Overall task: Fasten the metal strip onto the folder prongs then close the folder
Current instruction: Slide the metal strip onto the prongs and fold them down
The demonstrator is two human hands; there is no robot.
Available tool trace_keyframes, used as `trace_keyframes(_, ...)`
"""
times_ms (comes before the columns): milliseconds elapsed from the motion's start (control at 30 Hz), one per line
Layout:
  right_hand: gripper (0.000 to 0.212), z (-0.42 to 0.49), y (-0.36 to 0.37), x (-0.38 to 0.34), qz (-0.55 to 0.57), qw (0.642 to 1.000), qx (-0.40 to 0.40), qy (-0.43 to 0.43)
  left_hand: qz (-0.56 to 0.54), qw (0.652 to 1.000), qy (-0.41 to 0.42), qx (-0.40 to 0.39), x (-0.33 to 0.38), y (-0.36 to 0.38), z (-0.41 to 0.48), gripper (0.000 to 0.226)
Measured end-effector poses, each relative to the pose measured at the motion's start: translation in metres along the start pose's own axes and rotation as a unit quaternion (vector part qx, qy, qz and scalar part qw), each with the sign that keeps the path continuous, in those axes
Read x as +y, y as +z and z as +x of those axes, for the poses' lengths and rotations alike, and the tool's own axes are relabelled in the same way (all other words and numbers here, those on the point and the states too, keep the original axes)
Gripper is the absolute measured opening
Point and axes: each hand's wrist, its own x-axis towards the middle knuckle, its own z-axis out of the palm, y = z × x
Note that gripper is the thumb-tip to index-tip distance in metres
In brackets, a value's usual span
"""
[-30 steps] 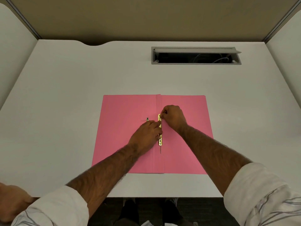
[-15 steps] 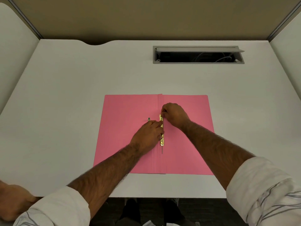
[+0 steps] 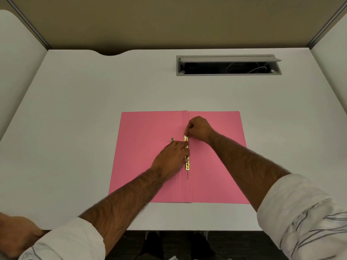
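Observation:
A pink folder (image 3: 146, 162) lies open and flat on the white desk. Along its centre fold sits a gold metal strip (image 3: 187, 165), running near to far. My left hand (image 3: 171, 157) presses its fingers on the middle of the strip. My right hand (image 3: 199, 129) pinches at the strip's far end, where a prong is hidden under the fingers. A thin prong (image 3: 187, 175) lies flat, pointing toward me past the strip's near end. A small metal piece (image 3: 172, 139) rests on the left flap just beyond my left fingers.
The white desk (image 3: 75, 128) has partition walls on the left, right and back. A grey cable hatch (image 3: 228, 65) stands open at the far right. Another person's hand (image 3: 16, 235) grips the desk's near left edge.
Both hands have stayed on the strip. My right hand has shifted slightly toward the far end.

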Motion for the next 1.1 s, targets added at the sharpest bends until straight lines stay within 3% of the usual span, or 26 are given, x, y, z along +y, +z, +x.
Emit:
trace_keyframes(300, 0.03, -0.009, 0.013, 0.014, 0.113, 0.988, 0.1, 0.038, -0.039, 0.999, -0.022, 0.014, -0.002, 0.002, -0.002, 0.024)
trace_keyframes(400, 0.017, -0.03, 0.022, 0.026, 0.047, 0.986, 0.16, -0.013, -0.032, 0.999, -0.023, 0.007, -0.001, 0.0, 0.001, 0.024)
trace_keyframes(567, 0.023, -0.069, 0.026, 0.044, -0.201, 0.954, 0.211, -0.077, -0.014, 1.0, -0.015, 0.005, 0.001, -0.008, 0.002, 0.023)
trace_keyframes(733, 0.07, -0.089, 0.025, 0.058, -0.266, 0.954, 0.134, 0.004, -0.013, 1.0, -0.024, -0.005, 0.001, -0.006, -0.001, 0.025)
trace_keyframes(833, 0.08, -0.095, 0.026, 0.064, -0.266, 0.956, 0.12, 0.031, 0.013, 1.0, -0.014, 0.025, 0.001, -0.003, -0.006, 0.028)
trace_keyframes(1000, 0.083, -0.102, 0.031, 0.07, -0.237, 0.963, 0.112, 0.056, 0.054, 0.989, -0.115, 0.074, -0.006, 0.003, -0.032, 0.034)
trace_keyframes(1100, 0.083, -0.104, 0.032, 0.073, -0.242, 0.963, 0.106, 0.058, 0.029, 0.965, -0.248, 0.082, -0.02, -0.001, -0.047, 0.036)
